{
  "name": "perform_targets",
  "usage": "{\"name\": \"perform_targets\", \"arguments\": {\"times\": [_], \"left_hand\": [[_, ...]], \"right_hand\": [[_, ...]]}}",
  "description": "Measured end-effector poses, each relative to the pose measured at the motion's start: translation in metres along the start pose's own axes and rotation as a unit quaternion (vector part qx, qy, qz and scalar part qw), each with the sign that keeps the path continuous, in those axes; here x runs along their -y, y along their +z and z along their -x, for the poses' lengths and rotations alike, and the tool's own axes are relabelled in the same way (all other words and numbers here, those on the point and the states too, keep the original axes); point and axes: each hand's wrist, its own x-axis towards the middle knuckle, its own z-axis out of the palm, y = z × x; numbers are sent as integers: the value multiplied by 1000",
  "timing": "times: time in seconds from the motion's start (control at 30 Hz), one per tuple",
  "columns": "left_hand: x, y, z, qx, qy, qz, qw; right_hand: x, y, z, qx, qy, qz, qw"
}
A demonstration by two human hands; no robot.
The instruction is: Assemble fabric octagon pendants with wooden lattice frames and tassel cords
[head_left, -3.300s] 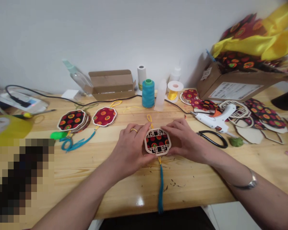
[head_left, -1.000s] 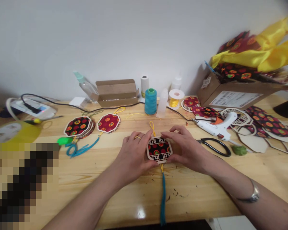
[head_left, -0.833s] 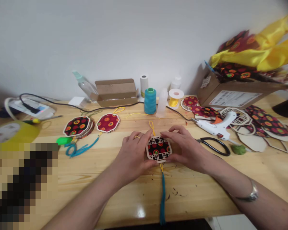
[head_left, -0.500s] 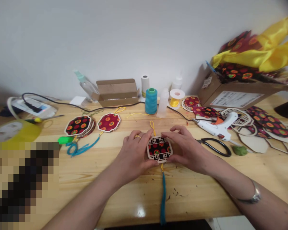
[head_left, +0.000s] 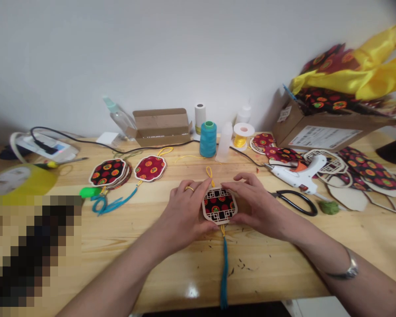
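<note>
Left hand: part-closed (head_left: 188, 209), a ring on one finger, thumb and fingers holding the left side of the ornament.
Right hand: part-closed too (head_left: 259, 207), fingertips at the upper right of the ornament and thumb at its lower right; a bracelet (head_left: 351, 267) circles the wrist.
Ornament: between both hands (head_left: 220, 205), near the middle of the tabletop (head_left: 171, 275), latticed face up; whether it rests on the wood or is lifted slightly cannot be told.
Loop and tassel: a yellow loop (head_left: 209, 171) points to the back edge; a blue tassel (head_left: 224, 273) runs to the front edge.
Dark specks: scattered beside the tassel.
Right of the hands: scissors (head_left: 295, 192) with black handles, a white glue gun (head_left: 305, 176), a green lump (head_left: 329, 207).
Left of the hands: a red ornament (head_left: 151, 168) and, just beside it, a stack of ornaments (head_left: 107, 173).
Back edge: a spray bottle (head_left: 120, 121), an open narrow box (head_left: 161, 132), a blue thread cone (head_left: 208, 140), a clear bottle (head_left: 224, 145), a yellow thread spool (head_left: 240, 141).
Back right corner: a large carton (head_left: 312, 125) heaped with patterned and yellow cloth (head_left: 346, 81).
Left edge: a yellow tape roll (head_left: 41, 179).
</note>
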Motion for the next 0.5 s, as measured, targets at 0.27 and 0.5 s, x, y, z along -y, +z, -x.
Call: {"name": "perform_targets", "arguments": {"times": [0.27,0.5], "left_hand": [[-1,2,0,-6,4,-4,1000],[-1,5,1,-11,10,13,1000]], "right_hand": [[0,1,-2,-163,-13,-14,986],[0,0,-3,-228,20,3,973]]}}
